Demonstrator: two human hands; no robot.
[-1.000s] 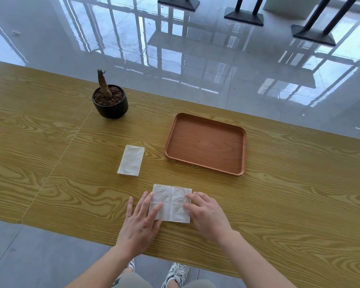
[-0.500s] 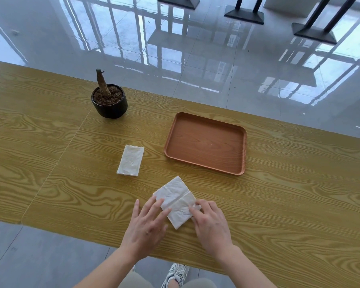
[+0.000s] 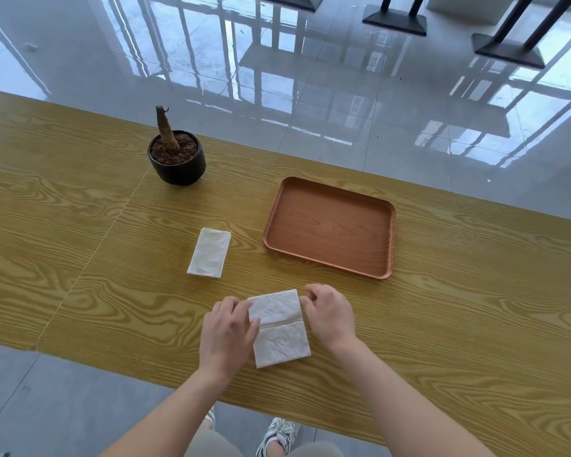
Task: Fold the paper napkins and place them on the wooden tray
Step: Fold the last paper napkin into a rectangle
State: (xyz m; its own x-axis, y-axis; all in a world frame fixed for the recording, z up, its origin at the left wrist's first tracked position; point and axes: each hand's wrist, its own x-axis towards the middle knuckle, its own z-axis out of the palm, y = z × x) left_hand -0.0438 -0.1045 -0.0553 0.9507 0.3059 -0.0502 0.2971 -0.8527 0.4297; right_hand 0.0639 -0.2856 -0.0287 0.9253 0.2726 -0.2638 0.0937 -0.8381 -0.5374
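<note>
A white paper napkin lies flat near the table's front edge, its long side running away from me, with a crease across its middle. My left hand pinches its far left corner. My right hand pinches its far right corner. A second white napkin, folded into a narrow rectangle, lies apart to the far left of the first. The wooden tray sits beyond my right hand with nothing in it.
A black pot with soil and a bare stump stands at the back left of the wooden table. Glossy floor and black table bases lie beyond the far edge. My shoes show below the front edge.
The napkin has been turned a quarter turn, from lying crosswise to lengthwise. Both hands moved from its near side up to its far corners.
</note>
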